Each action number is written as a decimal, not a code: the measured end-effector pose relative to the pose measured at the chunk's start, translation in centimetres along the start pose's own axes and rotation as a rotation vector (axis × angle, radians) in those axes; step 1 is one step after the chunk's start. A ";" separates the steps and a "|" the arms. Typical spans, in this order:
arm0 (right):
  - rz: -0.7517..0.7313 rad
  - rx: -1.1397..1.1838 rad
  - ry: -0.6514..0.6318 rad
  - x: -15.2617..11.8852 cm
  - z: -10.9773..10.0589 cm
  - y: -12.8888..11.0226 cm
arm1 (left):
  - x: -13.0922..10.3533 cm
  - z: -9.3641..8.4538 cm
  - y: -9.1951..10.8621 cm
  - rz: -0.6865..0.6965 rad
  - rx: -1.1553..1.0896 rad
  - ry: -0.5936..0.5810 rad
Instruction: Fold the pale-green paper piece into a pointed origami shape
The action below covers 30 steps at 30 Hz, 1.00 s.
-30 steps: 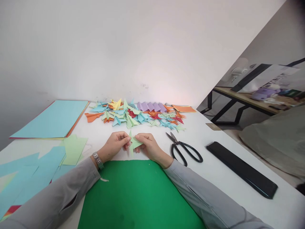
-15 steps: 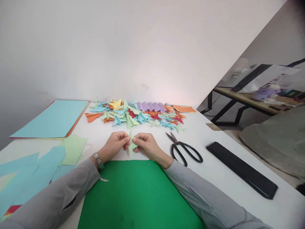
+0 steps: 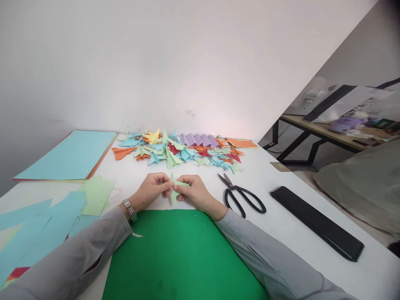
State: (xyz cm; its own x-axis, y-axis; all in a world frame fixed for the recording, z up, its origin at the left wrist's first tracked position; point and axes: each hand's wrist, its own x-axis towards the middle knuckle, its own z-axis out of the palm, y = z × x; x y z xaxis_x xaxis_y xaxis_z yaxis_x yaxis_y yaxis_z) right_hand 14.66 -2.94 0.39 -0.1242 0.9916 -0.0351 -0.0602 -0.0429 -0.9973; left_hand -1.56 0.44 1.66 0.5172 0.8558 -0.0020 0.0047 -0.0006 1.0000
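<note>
Pinched between both hands is a small folded piece of light green paper [image 3: 173,199], its points sticking out above and below the fingers. My left hand [image 3: 155,187] grips its left side, thumb and fingertips together. On its right side my right hand [image 3: 192,189] holds it the same way, and part of the paper shows behind that thumb. Both hands are just beyond the far edge of a green sheet [image 3: 184,250]. Past them lies a pile of small folded paper shapes [image 3: 171,158] in several colours.
Black-handled scissors [image 3: 239,193] lie open right of my hands, with a long black case [image 3: 317,223] farther right. Large coloured sheets [image 3: 68,154] are stacked at the back left; loose blue and green pieces [image 3: 62,216] lie nearer. Orange paper [image 3: 242,143] rests by the wall.
The green paper has turned slightly in my fingers, and more of it shows behind my right thumb. Both hands stay in nearly the same place.
</note>
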 end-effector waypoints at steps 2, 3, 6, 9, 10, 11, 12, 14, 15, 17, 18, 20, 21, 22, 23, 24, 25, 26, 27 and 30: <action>-0.004 0.005 -0.006 0.0 0.0 0.1 | 0.0 0.0 0.1 -0.008 0.012 -0.011; -0.004 0.011 -0.009 0.0 -0.1 0.1 | 0.0 0.0 0.1 -0.014 0.008 -0.020; 0.004 0.045 -0.012 0.1 -0.1 0.1 | 0.1 0.1 0.3 -0.034 -0.045 -0.045; 0.012 0.087 -0.019 0.2 -0.1 0.2 | 0.1 0.0 0.3 -0.063 -0.115 -0.066; 0.011 0.097 -0.023 0.3 -0.1 0.2 | 0.1 0.0 0.3 -0.072 -0.130 -0.069; 0.011 0.104 -0.028 0.3 -0.2 0.2 | 0.1 0.0 0.2 -0.079 -0.138 -0.071; 0.009 0.106 -0.031 0.3 -0.2 0.2 | 0.1 0.0 0.2 -0.083 -0.141 -0.069; 0.003 0.096 -0.034 0.3 -0.2 0.2 | 0.1 0.0 0.0 -0.090 -0.139 -0.065; 0.001 0.091 -0.032 0.3 -0.2 0.2 | 0.2 0.0 0.0 -0.091 -0.138 -0.064; -0.003 0.089 -0.030 0.3 -0.2 0.3 | 0.2 0.0 -0.1 -0.086 -0.135 -0.056; -0.003 0.091 -0.031 0.3 -0.2 0.3 | 0.2 0.0 -0.1 -0.081 -0.133 -0.050; 0.003 0.092 -0.031 0.3 -0.2 0.3 | 0.1 0.0 -0.1 -0.064 -0.107 -0.038; 0.007 0.086 -0.030 0.2 -0.2 0.3 | 0.1 0.1 0.0 -0.054 -0.086 -0.033; 0.010 0.077 -0.029 0.2 -0.2 0.3 | 0.0 0.1 0.1 -0.044 -0.064 -0.033; 0.012 0.065 -0.028 0.1 -0.2 0.2 | 0.0 0.1 0.1 -0.036 -0.045 -0.036; 0.013 0.053 -0.029 0.1 -0.2 0.2 | 0.0 0.1 0.2 -0.030 -0.032 -0.043; 0.014 0.043 -0.032 0.0 -0.2 0.1 | -0.1 0.1 0.2 -0.030 -0.028 -0.050; 0.014 0.037 -0.036 0.0 -0.2 0.1 | -0.1 0.1 0.3 -0.036 -0.032 -0.061; 0.014 0.038 -0.040 0.0 -0.2 0.1 | -0.1 0.1 0.2 -0.044 -0.037 -0.072; 0.016 0.065 -0.055 0.0 -0.2 0.1 | 0.0 0.0 0.0 -0.062 -0.058 -0.094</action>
State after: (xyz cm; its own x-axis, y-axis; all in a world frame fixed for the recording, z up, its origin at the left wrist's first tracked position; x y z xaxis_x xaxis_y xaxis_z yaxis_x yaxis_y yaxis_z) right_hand 14.83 -2.89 0.24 -0.1802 0.9826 -0.0456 -0.1213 -0.0682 -0.9903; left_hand -1.58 0.43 1.68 0.5954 0.8011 -0.0614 -0.0092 0.0831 0.9965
